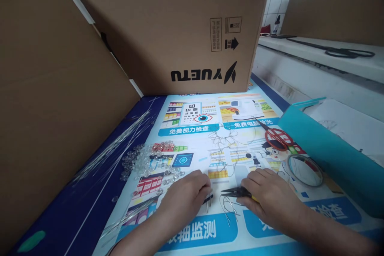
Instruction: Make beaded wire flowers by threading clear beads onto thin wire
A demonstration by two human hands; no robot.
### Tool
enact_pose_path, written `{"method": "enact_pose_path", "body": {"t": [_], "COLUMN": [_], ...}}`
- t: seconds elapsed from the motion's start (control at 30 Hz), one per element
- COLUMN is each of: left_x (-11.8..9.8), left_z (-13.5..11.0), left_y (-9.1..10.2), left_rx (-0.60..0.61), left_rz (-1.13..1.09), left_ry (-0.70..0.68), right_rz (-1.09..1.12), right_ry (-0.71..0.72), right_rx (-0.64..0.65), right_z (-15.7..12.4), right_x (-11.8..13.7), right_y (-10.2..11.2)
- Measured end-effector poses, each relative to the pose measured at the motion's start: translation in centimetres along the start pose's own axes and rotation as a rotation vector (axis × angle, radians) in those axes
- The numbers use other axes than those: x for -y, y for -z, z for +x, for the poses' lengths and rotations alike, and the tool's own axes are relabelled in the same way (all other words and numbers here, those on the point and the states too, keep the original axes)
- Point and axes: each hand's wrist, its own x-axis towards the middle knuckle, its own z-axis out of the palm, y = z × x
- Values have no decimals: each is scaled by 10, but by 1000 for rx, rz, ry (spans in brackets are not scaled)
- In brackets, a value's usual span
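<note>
My left hand (183,194) rests on the printed poster (192,128), fingers curled in a pinch on thin wire pieces (207,203) that stick out near its fingertips. My right hand (270,196) is closed round black pliers (235,193), whose tips point left toward the left hand. Bent loose wire (228,208) lies on the poster between and just below both hands. A tangle of thin wire (223,140) lies further back on the poster.
A pile of clear beads (150,162) and long straight wires (114,148) lie at the left. Red scissors (274,136) and a clear tape roll (304,170) sit at the right beside a teal folder (324,152). Cardboard boxes (168,28) wall the back and left.
</note>
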Motion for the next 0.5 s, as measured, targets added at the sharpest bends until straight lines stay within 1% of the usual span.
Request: {"method": "enact_pose_path", "body": {"t": [0.1,0.2,0.37,0.5], "left_x": [-1,-3,-8,-13], "left_z": [-1,-2,-4,-8], "left_y": [-2,-3,-5,-9], "left_rx": [14,8,-4,-2], "left_rz": [42,80,97,112], "left_ry": [9,9,-24,-51], "right_rz": [-56,-100,-164,-274], "right_ry": [15,50,97,125], "right_rx": [74,109,111,90], "right_z": [0,-3,-10,-12], "right_x": [-4,-9,-13,-11], "right_y": [4,12,22,26]}}
